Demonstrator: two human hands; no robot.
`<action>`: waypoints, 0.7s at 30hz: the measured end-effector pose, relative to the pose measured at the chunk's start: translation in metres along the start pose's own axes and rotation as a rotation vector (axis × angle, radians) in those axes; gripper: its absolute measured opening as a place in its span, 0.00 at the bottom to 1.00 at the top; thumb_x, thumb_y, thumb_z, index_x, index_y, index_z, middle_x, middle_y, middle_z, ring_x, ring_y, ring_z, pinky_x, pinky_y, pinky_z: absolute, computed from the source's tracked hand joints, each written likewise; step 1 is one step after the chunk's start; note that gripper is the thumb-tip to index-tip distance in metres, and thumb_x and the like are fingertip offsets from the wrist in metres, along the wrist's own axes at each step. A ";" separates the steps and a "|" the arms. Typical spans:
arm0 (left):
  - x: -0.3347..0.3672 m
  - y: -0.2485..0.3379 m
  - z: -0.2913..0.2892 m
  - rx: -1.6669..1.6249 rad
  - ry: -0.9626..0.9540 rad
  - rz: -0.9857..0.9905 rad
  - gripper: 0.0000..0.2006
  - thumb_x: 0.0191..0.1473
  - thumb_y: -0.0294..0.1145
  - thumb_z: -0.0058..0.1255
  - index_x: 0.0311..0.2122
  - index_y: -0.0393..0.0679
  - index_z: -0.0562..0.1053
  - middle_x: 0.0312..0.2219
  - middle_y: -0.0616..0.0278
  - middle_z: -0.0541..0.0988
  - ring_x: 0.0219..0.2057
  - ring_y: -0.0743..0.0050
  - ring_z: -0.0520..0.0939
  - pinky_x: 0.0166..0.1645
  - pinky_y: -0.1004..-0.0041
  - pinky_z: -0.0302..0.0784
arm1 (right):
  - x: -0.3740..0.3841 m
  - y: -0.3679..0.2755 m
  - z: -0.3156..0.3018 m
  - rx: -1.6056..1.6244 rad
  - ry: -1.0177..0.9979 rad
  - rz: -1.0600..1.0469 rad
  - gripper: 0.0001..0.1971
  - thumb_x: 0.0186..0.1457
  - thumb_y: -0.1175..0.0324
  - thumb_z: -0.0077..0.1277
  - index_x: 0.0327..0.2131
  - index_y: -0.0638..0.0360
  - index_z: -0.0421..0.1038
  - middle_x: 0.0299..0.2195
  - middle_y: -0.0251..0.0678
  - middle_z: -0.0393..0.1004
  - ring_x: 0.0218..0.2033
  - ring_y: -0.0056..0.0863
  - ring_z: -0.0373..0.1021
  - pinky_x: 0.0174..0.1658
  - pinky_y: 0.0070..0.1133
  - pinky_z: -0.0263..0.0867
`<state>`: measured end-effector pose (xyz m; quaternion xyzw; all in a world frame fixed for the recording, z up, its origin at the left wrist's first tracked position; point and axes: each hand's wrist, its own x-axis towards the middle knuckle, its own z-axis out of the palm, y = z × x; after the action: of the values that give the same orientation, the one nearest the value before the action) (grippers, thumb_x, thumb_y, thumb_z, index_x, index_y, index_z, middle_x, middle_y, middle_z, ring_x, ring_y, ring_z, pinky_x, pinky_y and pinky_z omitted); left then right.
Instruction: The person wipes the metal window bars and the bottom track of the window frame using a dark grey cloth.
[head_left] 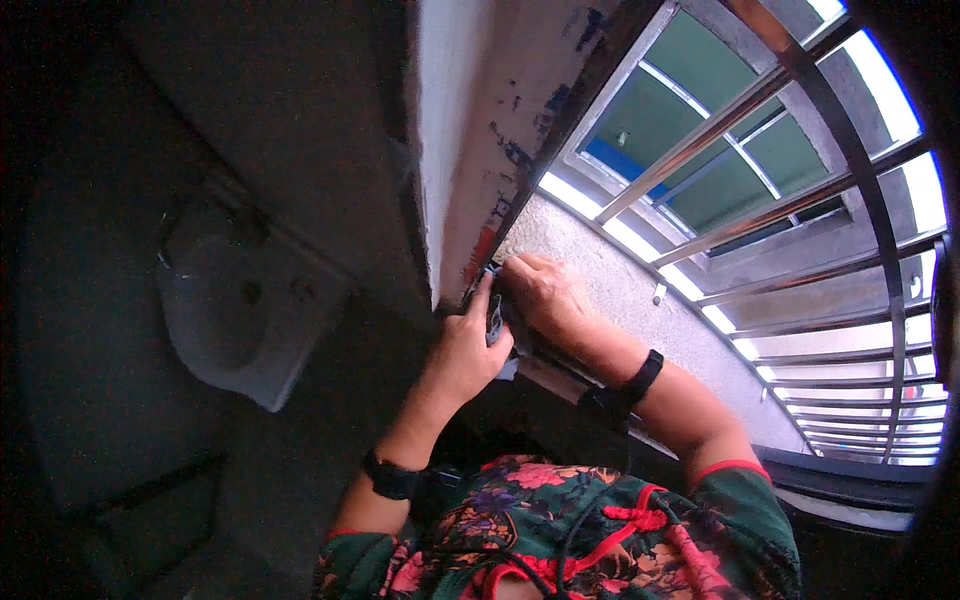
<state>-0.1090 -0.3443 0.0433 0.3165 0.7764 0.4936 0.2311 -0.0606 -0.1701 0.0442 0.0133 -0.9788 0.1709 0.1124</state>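
My left hand (468, 345) is closed round a crumpled grey cloth (494, 318). Its index finger points up along the corner where the window frame meets the wall. Close beside it on the right, my right hand (545, 295) has its fingers curled against the same corner of the window frame (475, 250). Whatever its fingertips grip is hidden behind the hand. Dark marks and a reddish patch show on the frame's pale surface above both hands. Each wrist wears a black band.
A rough pale sill (620, 262) runs off to the right, bordered by metal window bars (700, 150). Beyond the bars is another window (700, 130) with green panes. To the left, in shadow, a white washbasin (235, 310) is fixed to the wall.
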 end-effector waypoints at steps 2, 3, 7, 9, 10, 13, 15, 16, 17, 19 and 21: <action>0.001 -0.012 0.002 0.031 0.087 0.119 0.31 0.49 0.28 0.51 0.60 0.34 0.61 0.25 0.34 0.76 0.30 0.42 0.82 0.35 0.58 0.76 | 0.007 -0.008 0.005 0.029 0.045 0.027 0.09 0.49 0.68 0.51 0.33 0.57 0.64 0.26 0.43 0.69 0.29 0.46 0.71 0.29 0.37 0.68; 0.001 -0.016 0.002 0.065 0.174 0.238 0.31 0.49 0.28 0.51 0.60 0.35 0.61 0.26 0.34 0.76 0.30 0.42 0.82 0.35 0.57 0.76 | 0.010 -0.010 0.006 0.074 0.104 -0.007 0.09 0.49 0.68 0.51 0.32 0.57 0.64 0.26 0.43 0.70 0.29 0.46 0.71 0.29 0.38 0.67; -0.001 -0.008 -0.001 0.042 0.154 0.204 0.31 0.49 0.28 0.52 0.59 0.36 0.62 0.26 0.35 0.76 0.30 0.40 0.81 0.35 0.56 0.76 | 0.010 -0.007 0.009 0.053 0.114 0.007 0.09 0.49 0.67 0.52 0.33 0.57 0.64 0.26 0.43 0.70 0.29 0.47 0.72 0.29 0.37 0.68; -0.003 0.000 -0.008 0.098 -0.004 0.050 0.29 0.49 0.28 0.52 0.58 0.38 0.64 0.26 0.36 0.77 0.31 0.38 0.81 0.35 0.55 0.75 | 0.005 -0.004 0.001 0.032 -0.003 0.078 0.09 0.49 0.65 0.52 0.31 0.56 0.65 0.23 0.43 0.72 0.27 0.47 0.72 0.28 0.37 0.68; -0.003 -0.001 -0.007 0.096 -0.003 0.051 0.29 0.49 0.28 0.52 0.58 0.38 0.64 0.26 0.36 0.77 0.31 0.38 0.81 0.35 0.55 0.75 | 0.004 -0.004 -0.004 0.031 -0.004 0.077 0.09 0.49 0.65 0.52 0.31 0.56 0.65 0.23 0.43 0.72 0.27 0.47 0.72 0.28 0.37 0.68; -0.003 -0.001 -0.006 0.114 -0.038 0.081 0.27 0.49 0.29 0.52 0.57 0.39 0.66 0.25 0.36 0.77 0.30 0.39 0.80 0.35 0.54 0.75 | 0.005 -0.011 -0.018 -0.029 -0.116 0.130 0.04 0.49 0.70 0.52 0.25 0.57 0.70 0.18 0.46 0.71 0.23 0.48 0.72 0.27 0.37 0.68; -0.001 0.001 -0.007 0.127 -0.063 0.039 0.27 0.51 0.33 0.53 0.57 0.37 0.65 0.28 0.35 0.78 0.31 0.39 0.82 0.38 0.53 0.79 | 0.006 -0.008 -0.018 -0.017 -0.112 0.137 0.03 0.49 0.71 0.53 0.25 0.57 0.70 0.19 0.46 0.72 0.23 0.48 0.72 0.27 0.37 0.68; 0.000 0.000 -0.007 0.129 -0.061 0.041 0.27 0.51 0.33 0.53 0.57 0.37 0.65 0.28 0.35 0.78 0.31 0.39 0.82 0.38 0.53 0.79 | 0.006 -0.007 -0.016 0.008 -0.111 0.143 0.03 0.49 0.71 0.53 0.26 0.58 0.69 0.19 0.46 0.72 0.24 0.47 0.72 0.27 0.37 0.68; 0.000 -0.003 -0.007 0.136 -0.070 0.056 0.27 0.52 0.33 0.53 0.57 0.37 0.64 0.28 0.35 0.78 0.31 0.40 0.82 0.38 0.53 0.79 | 0.005 -0.005 -0.015 0.008 -0.108 0.141 0.03 0.49 0.71 0.53 0.26 0.58 0.69 0.19 0.46 0.72 0.24 0.47 0.72 0.27 0.37 0.68; 0.001 -0.004 -0.006 0.144 -0.078 0.066 0.28 0.52 0.33 0.53 0.57 0.37 0.64 0.28 0.35 0.78 0.31 0.40 0.82 0.38 0.53 0.79 | 0.004 -0.005 -0.016 0.094 -0.086 0.135 0.03 0.48 0.72 0.55 0.29 0.58 0.72 0.25 0.46 0.74 0.28 0.46 0.73 0.30 0.35 0.69; 0.001 -0.003 -0.005 0.118 -0.029 0.058 0.26 0.49 0.29 0.53 0.56 0.38 0.66 0.25 0.35 0.76 0.29 0.38 0.80 0.34 0.53 0.75 | 0.004 -0.012 -0.024 0.085 -0.046 0.111 0.05 0.49 0.68 0.54 0.29 0.57 0.71 0.26 0.45 0.72 0.29 0.47 0.72 0.31 0.36 0.69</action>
<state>-0.1138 -0.3482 0.0425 0.3592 0.7913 0.4486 0.2088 -0.0587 -0.1732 0.0709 -0.0321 -0.9721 0.2180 0.0798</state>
